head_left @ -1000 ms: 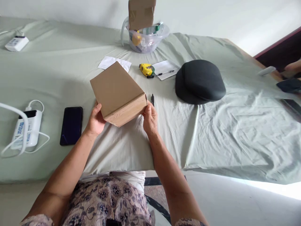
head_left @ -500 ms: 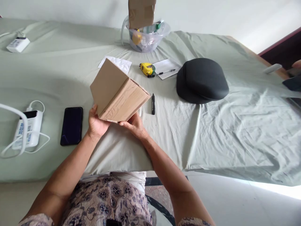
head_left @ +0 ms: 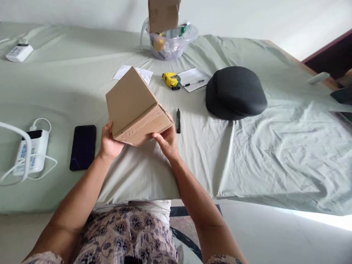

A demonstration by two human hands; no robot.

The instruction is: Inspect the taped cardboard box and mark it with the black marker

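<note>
Clasped tilted cardboard box [head_left: 134, 106] in left hand [head_left: 109, 143] and right hand [head_left: 167, 141]; might have slipped onto marker [head_left: 178, 120] right of box, grip seemingly fingertips only.

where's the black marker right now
In the head view the marker lies on the sheet in the middle, just right of the box and the right hand, and left of the black cushion.

Both hands hold a closed cardboard box [head_left: 134, 106] tilted above the cloth-covered bench [head_left: 247, 154]: the left hand [head_left: 108, 141] grips its near-left corner, the right hand [head_left: 166, 141] supports its underside. A black marker [head_left: 178, 120] lies just beside the right hand, a dark phone [head_left: 83, 147] to the left.
</note>
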